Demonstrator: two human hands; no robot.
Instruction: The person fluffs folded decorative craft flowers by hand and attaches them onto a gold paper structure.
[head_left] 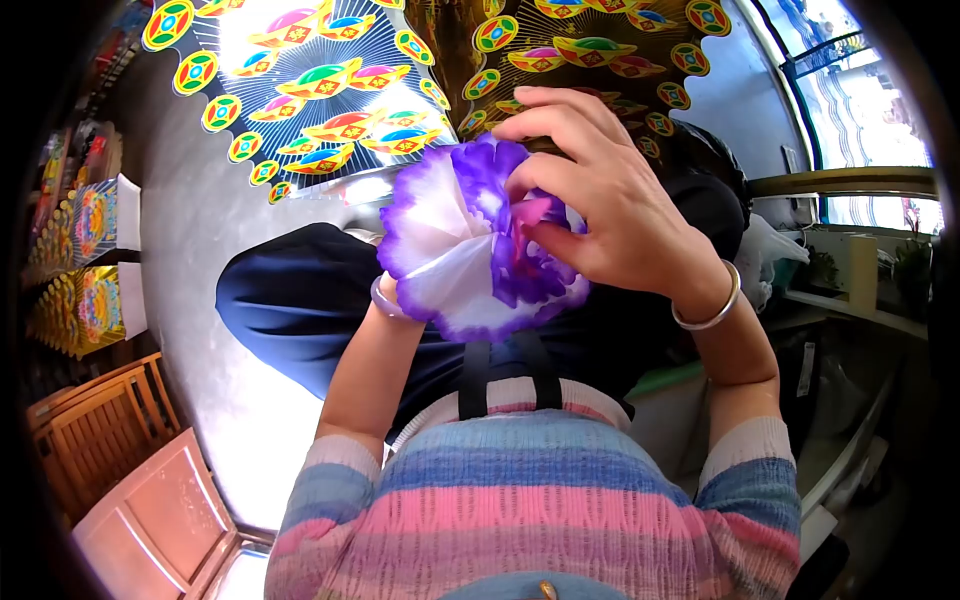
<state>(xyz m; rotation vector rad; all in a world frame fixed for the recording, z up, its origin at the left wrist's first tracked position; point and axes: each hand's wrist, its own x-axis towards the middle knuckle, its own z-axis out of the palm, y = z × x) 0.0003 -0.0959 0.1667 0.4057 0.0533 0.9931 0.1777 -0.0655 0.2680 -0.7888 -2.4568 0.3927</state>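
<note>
Striped knit top (520,470) nearest; beyond it, above the lap, the right hand (610,200) pinches pink inside the purple-and-white flower (440,235). Left hand (390,286) mostly hidden, grip unclear. Outer petals spread; centre seemingly unfinished.

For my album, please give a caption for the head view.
The right hand touches the pink centre of a purple-and-white flower.

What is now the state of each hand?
Left hand: mostly hidden behind the purple-white flower; cannot tell.
Right hand: fingers bent at the pink petals; pinch cannot be confirmed.
</note>
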